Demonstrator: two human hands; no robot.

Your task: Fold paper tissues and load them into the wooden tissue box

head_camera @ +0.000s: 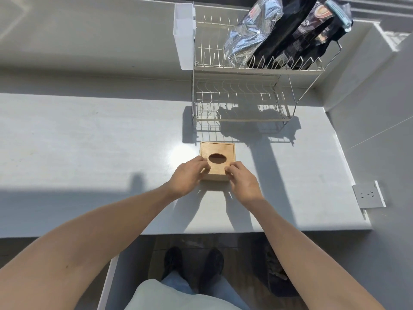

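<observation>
Fingers [204,164] of left hand [187,176] curled on box [217,161] near-left corner; right hand [242,181] fingers likewise pressed at near-right corner, pinching the lid edge. Box sits on bench [89,142], just in front of rack [241,97]. Box: light wood, square, oval slot in lid [220,153], slot dark, no tissue showing. No tissues visible anywhere. Judged early: lid not yet off; folding and loading all remain.
</observation>
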